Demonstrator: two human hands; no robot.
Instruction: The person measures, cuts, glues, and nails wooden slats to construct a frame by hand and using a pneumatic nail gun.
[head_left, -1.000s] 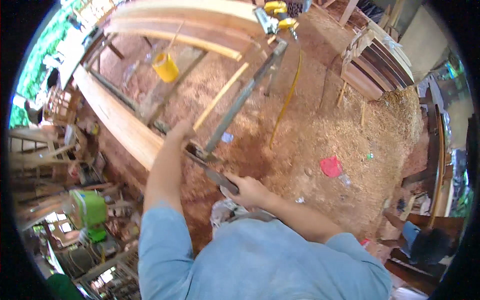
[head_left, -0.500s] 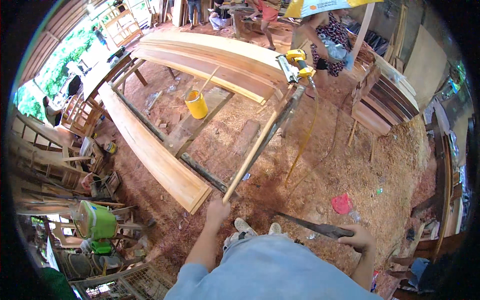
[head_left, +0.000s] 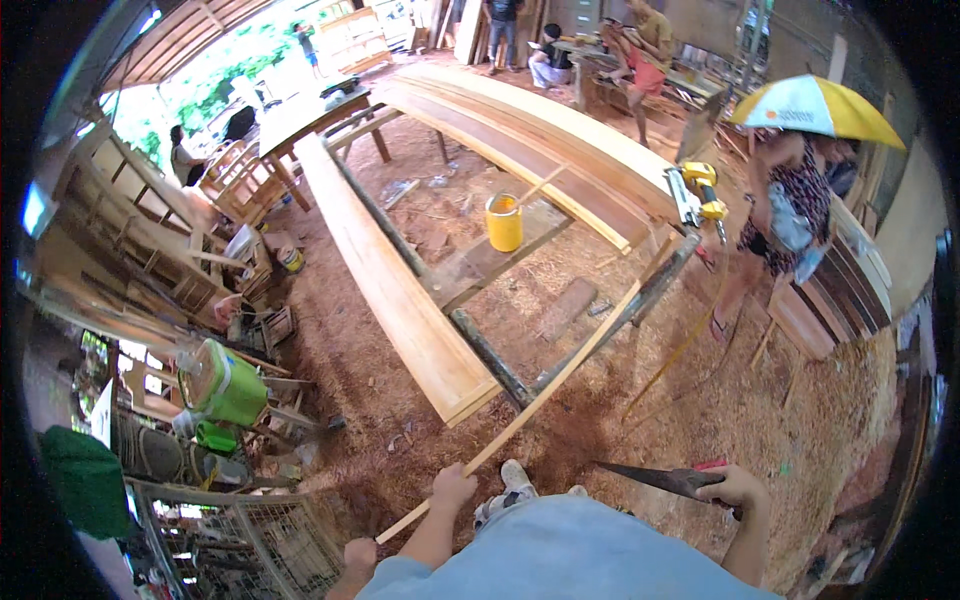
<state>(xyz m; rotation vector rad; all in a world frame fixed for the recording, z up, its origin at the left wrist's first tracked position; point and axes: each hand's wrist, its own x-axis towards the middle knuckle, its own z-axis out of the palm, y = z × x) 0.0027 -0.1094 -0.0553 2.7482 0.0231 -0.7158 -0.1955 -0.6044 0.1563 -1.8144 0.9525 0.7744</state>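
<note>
My left hand (head_left: 454, 486) is closed around a long, thin wooden strip (head_left: 548, 407). The strip slants up to the right, its far part lying along a dark beam (head_left: 655, 287) of the work frame. Another person's hand (head_left: 360, 553) is at its near end, low on the left. My right hand (head_left: 738, 489) grips a handsaw (head_left: 655, 479) by its handle, the dark blade pointing left and apart from the strip. A wide pale board (head_left: 395, 290) rests on the frame ahead of my left hand.
A yellow can (head_left: 505, 226) with a stick in it stands on a crosspiece. A yellow nail gun (head_left: 700, 192) sits at the frame's far right corner, its hose trailing down. A person under an umbrella (head_left: 818, 108) walks at the right, near stacked dark boards (head_left: 835, 290).
My view has swung left. The strip's near end has come back past my left hand, and another person's hand now shows there. The person with the umbrella is more fully in view.
</note>
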